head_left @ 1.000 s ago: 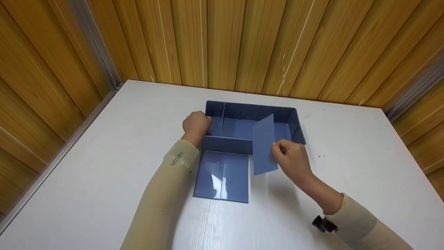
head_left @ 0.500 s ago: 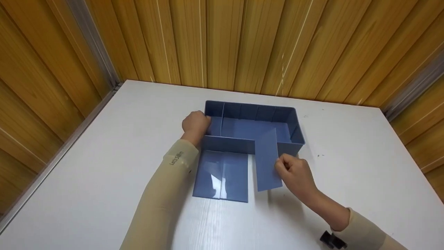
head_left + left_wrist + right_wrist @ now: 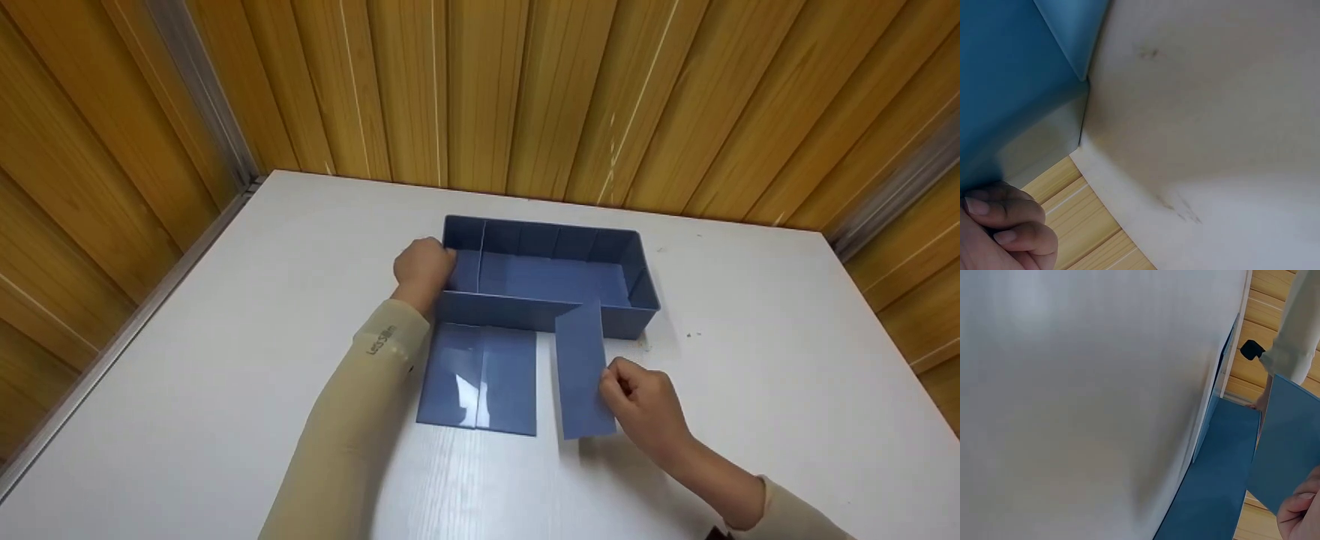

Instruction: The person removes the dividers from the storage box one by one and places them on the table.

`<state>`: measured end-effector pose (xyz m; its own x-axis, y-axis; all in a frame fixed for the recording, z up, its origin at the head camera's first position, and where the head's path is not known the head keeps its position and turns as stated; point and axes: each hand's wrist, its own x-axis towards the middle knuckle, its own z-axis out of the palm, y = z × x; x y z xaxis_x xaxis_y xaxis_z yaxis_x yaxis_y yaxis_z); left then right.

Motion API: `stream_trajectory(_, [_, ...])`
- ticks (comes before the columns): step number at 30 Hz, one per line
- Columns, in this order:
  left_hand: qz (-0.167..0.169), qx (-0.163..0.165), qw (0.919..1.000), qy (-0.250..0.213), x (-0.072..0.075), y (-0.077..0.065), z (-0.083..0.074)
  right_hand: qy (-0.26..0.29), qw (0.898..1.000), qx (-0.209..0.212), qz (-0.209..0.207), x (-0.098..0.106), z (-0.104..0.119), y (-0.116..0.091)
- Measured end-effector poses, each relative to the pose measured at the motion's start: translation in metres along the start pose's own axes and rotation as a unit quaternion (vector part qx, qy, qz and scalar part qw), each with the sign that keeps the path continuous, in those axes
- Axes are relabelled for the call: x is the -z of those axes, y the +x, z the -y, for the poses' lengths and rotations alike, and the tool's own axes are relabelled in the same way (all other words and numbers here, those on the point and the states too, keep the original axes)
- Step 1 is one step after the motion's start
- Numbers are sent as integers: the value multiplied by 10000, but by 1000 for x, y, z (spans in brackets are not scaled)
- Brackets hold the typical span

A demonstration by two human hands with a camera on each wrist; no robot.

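Note:
A blue rectangular box (image 3: 510, 310) stands on the table. My left hand (image 3: 422, 265) grips its left end wall, fingers curled; in the left wrist view part of that hand (image 3: 1013, 225) shows against the blue wall. One divider (image 3: 481, 259) stands upright inside, near the left end. By its right edge, my right hand (image 3: 646, 405) pinches a loose blue divider panel (image 3: 583, 379) in front of the box. The right wrist view shows that panel (image 3: 1289, 444) tilted above the table. Two more panels (image 3: 450, 367) lie flat side by side before the box's left part.
The white table (image 3: 247, 300) reaches back to a wood-patterned wall (image 3: 480, 97). Metal frame posts (image 3: 206, 97) stand at the far corners. Table surface shows to the right of the box and in front of the flat panels.
My right hand has drawn the divider panel out from over the box, toward me and slightly right, lower in the head view. The left hand, box and flat panels have stayed in place.

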<state>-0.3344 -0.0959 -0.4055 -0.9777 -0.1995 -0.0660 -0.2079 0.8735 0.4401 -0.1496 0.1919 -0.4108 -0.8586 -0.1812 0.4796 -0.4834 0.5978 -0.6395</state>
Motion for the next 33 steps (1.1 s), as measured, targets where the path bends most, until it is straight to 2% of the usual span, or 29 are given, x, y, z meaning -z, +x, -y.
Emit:
stream_trajectory(3, [-9,18,10000,-11,1,0,1,14,9997,-156,179,-1,0,0])
stream_trajectory(6, [-9,33,10000,-21,0,0,1,88,9970,-596,479,-2,0,2])
stream_trajectory(10, [15,18,10000,-77,-1,0,1,176,9855,-1416,916,-2,-1,5])
stream_trajectory(13, [10,-5,9999,-122,-1,-1,1,164,9763,-1830,1142,-3,-2,6])
stream_trajectory(25, [29,59,9999,-88,-1,0,0,-308,9657,-2143,1432,-8,-3,11])
stream_trajectory(33, [33,-4,10000,-74,0,0,0,-648,9627,-2088,1596,-10,-4,12])
